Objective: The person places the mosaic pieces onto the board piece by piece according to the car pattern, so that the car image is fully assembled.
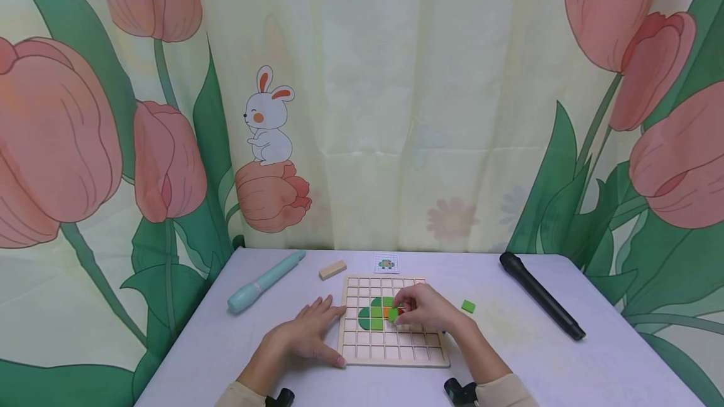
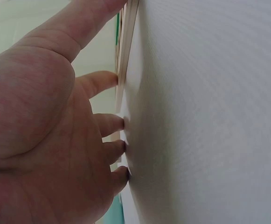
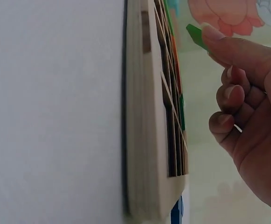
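Green tile [image 1: 393,314], pinched in the right hand [image 1: 425,311] just above the grid board [image 1: 390,357] at lower centre of the frame, sits beside the placed pieces, while the left hand [image 1: 308,331] lies flat, fingers straight, against the board's left edge.

Both hands are bare, with no rings, gloves or bracelets to be seen. The left hand [image 1: 308,333] has short, plain nails; in the left wrist view its palm shows ordinary creases and a fleshy thumb base. The right hand [image 1: 425,311] has slightly longer nails, unpainted with pale tips, seen clearly in the right wrist view. Each forearm ends in a cream-beige sleeve [image 1: 506,392], its cuff drawn back from the wrist. A small black camera mount [image 1: 459,391] sits at each wrist, just ahead of the cuff.
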`<move>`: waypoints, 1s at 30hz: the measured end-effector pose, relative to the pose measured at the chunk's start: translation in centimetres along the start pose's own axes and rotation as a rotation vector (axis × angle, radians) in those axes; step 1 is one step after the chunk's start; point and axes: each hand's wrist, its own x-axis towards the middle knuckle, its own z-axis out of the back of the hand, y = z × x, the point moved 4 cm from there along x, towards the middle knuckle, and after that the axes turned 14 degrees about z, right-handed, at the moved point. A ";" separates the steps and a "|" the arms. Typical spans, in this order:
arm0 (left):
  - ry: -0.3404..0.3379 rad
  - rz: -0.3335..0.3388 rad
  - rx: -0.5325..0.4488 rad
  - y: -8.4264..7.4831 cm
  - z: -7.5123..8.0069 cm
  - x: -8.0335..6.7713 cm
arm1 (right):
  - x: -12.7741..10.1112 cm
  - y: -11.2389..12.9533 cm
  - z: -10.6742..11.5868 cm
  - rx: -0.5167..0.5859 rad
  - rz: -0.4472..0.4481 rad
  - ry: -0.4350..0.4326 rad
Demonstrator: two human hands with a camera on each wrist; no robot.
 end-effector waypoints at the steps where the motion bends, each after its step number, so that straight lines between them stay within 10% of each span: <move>1: -0.001 0.000 0.000 0.0 0.0 0.0 | 0.0 0.0 -0.1 0.004 -0.007 0.005; 30: 0.001 -0.001 0.002 -0.1 0.1 -0.3 | 0.1 0.6 -1.7 -0.052 -0.041 0.073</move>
